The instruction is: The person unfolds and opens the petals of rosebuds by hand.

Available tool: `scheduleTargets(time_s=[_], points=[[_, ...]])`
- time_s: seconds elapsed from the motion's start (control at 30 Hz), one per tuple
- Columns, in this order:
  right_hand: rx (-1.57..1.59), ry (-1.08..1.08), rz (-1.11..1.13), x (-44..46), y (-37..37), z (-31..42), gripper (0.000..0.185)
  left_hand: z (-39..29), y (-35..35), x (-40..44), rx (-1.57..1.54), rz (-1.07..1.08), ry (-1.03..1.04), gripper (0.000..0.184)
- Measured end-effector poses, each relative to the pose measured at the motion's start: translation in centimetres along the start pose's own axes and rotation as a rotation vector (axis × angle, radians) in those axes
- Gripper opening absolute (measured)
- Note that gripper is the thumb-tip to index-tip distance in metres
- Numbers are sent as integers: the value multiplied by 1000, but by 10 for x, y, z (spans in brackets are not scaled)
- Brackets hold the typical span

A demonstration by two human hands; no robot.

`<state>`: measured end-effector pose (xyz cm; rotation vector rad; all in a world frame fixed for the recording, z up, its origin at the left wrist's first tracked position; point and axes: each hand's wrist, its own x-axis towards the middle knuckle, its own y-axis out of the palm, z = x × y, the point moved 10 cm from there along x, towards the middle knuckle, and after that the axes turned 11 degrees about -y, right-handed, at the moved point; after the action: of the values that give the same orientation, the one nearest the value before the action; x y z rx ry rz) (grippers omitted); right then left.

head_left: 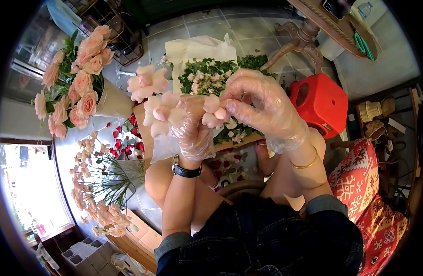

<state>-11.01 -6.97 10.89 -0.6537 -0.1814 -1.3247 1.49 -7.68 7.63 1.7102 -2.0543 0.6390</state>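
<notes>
Both of my hands wear clear plastic gloves. My left hand [193, 126], with a black-strapped watch at the wrist, is closed around pale pink roses with opened-out petals. One rose [163, 113] shows beside its knuckles, and another rose [147, 83] is farther out to the left. A smaller pink rose [211, 118] sits at the right side of this hand. My right hand [264, 103] has its thumb and fingers closed at that smaller rose's edge, touching its petals. The stems are hidden behind my left hand.
Bunches of small pink roses [207, 83] lie on paper ahead. At the left stand a wrapped peach rose bouquet [85, 87] and a vase of drooping peach flowers [103, 214]. Red petals [126, 140] litter the floor. A red stool [322, 103] and a wooden table leg [303, 34] are at right.
</notes>
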Motion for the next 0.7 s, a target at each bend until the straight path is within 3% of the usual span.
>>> scheduleTargets(time_s=[0.03, 0.13, 0.2, 0.27, 0.37, 0.4, 0.47, 0.53, 0.6, 0.63, 0.7], points=[[0, 1, -2, -1, 1, -4, 15, 1, -3, -3, 94, -39, 40, 25], [243, 0, -66, -1, 3, -9, 10, 7, -5, -5, 24, -38, 36, 24], [491, 244, -57, -9, 12, -26, 12, 7, -4, -5, -52, -35, 11, 24], [584, 293, -58, -13, 16, -35, 14, 6, -1, -8, -130, -33, -15, 23], [644, 328, -95, -13, 16, -39, 18, 29, -1, -7, -650, -41, -257, 24], [612, 314, -131, -11, 12, -39, 19, 35, 12, -1, -1195, 84, -375, 17], [494, 356, -142, -12, 8, -53, 18, 35, 25, -1, -1728, 220, -483, 16], [375, 395, -147, -16, 6, -67, 17, 52, 11, -8, -1492, 14, -477, 18], [73, 225, 52, -12, 18, -60, 20, 66, 2, -17, -1390, -160, -544, 18], [-111, 52, 125, -6, 25, -48, 32, 66, -2, -14, -1307, -106, -442, 15], [-111, 114, 229, -10, 43, -49, 37, 46, -8, -13, -1038, -103, -256, 14]])
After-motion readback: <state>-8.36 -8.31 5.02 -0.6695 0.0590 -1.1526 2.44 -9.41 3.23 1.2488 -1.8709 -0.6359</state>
